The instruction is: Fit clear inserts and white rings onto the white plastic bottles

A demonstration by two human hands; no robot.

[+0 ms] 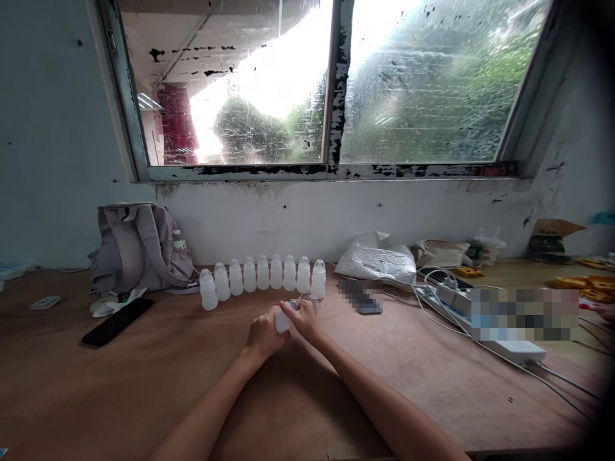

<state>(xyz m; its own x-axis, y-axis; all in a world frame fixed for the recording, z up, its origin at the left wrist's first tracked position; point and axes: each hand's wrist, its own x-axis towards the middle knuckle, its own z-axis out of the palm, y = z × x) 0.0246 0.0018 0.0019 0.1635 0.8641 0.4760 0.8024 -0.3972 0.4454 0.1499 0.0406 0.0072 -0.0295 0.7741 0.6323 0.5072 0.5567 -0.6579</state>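
A translucent white baby bottle [283,320] is tilted between my two hands, low over the table. My left hand [265,334] wraps round its body. At the bottle's upper end, the fingers of my right hand [306,320] are closed on the neck area, partly hiding it. A clear dome-shaped cap [314,303] shows just beyond my right fingers; whether they touch it I cannot tell. Behind my hands, several similar bottles [262,273] with clear caps stand upright in a curved row.
A grey backpack [137,250] leans against the wall at left, with a black flat case [118,322] before it. On the right lie a silvery padded bag [377,259], a dark phone-like object [369,306] and a white power strip [516,350] with trailing cables.
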